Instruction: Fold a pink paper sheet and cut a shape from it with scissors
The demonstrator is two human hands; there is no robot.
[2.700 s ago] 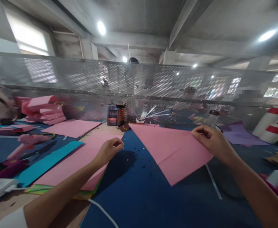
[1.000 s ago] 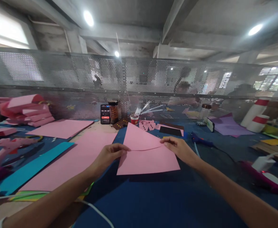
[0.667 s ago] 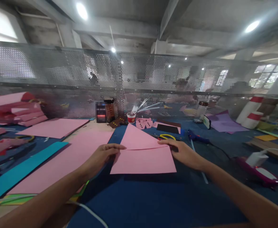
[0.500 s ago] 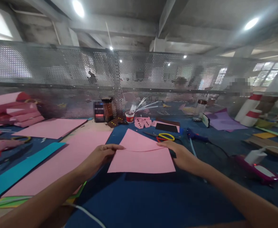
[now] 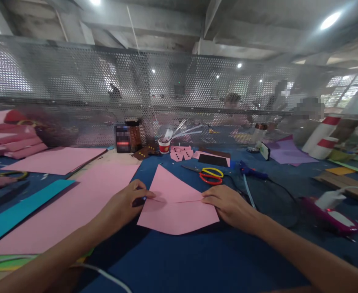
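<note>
Between my hands is pink paper point(image 5: 179, 213), a pointed piece behind and a broader part in front, meeting along a line across the middle. I cannot tell whether it is one folded sheet or two pieces. My left hand point(image 5: 128, 201) pinches its left edge between thumb and fingers. At the right edge, my right hand point(image 5: 226, 203) grips the other end of that line, fingertips on top. Just behind the paper lie scissors point(image 5: 211, 175) with yellow and red handles.
Large pink sheets point(image 5: 90, 191) and a teal strip point(image 5: 29, 209) cover the left side. A blue glue gun point(image 5: 252, 170) with its cord lies to the right, near a purple power strip point(image 5: 328, 215). A paper cup point(image 5: 164, 145) and perforated metal screen point(image 5: 179, 89) stand behind.
The paper's front edge has gone from nearly straight to bowed, with a point towards me. Both hands have shifted slightly lower in view, still gripping the sides. The scissors' red handle shows more fully.
</note>
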